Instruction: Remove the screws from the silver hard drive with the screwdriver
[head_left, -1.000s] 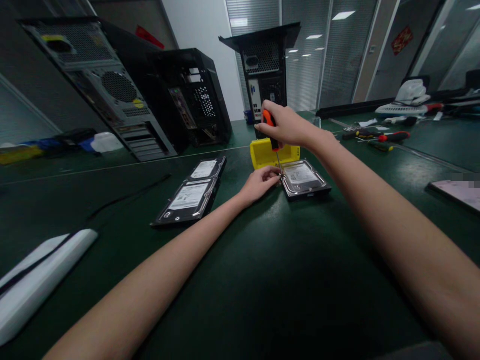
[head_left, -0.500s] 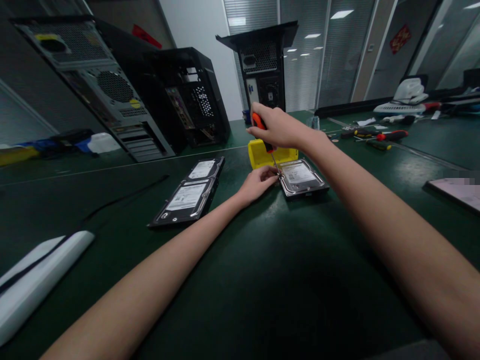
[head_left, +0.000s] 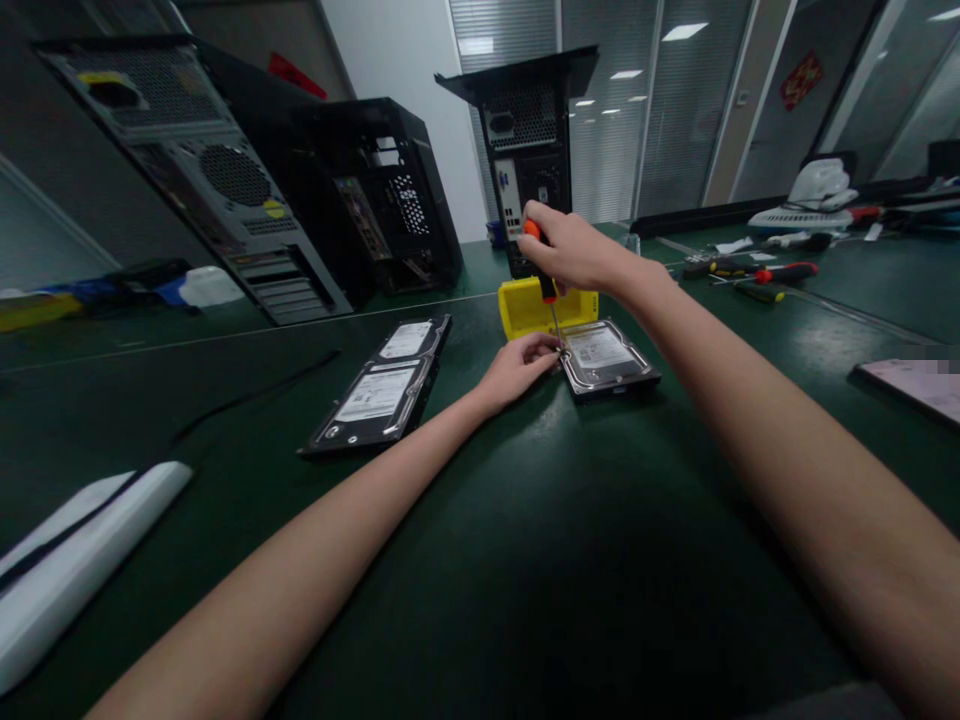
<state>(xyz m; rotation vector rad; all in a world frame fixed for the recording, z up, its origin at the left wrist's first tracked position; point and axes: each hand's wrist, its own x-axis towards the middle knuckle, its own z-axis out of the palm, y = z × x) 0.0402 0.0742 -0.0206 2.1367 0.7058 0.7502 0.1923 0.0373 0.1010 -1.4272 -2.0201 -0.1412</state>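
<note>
My right hand (head_left: 564, 245) is wrapped round the orange and black handle of a screwdriver (head_left: 551, 290). The shaft points down, its tip at the left edge of a hard drive (head_left: 609, 362) that lies label up on the table. At that same edge rests my left hand (head_left: 519, 368), its fingers curled and the fingertips by the screwdriver's tip; whether they grip the drive or something small is hidden. A yellow case (head_left: 525, 305) stands right behind the drive. To the left of my left hand, two more hard drives (head_left: 373, 395) lie end to end.
Computer towers (head_left: 247, 180) stand at the back left, and another tower (head_left: 529, 150) is behind the yellow case. Screwdrivers and pliers (head_left: 784, 272) lie at the right. A pinkish flat object (head_left: 915, 385) is at the right edge, a white object with a black cable (head_left: 97, 540) at the left.
My right hand has shifted slightly right, and the screwdriver is now more upright, with its tip still at the drive's left edge. My left hand has stayed in place.
</note>
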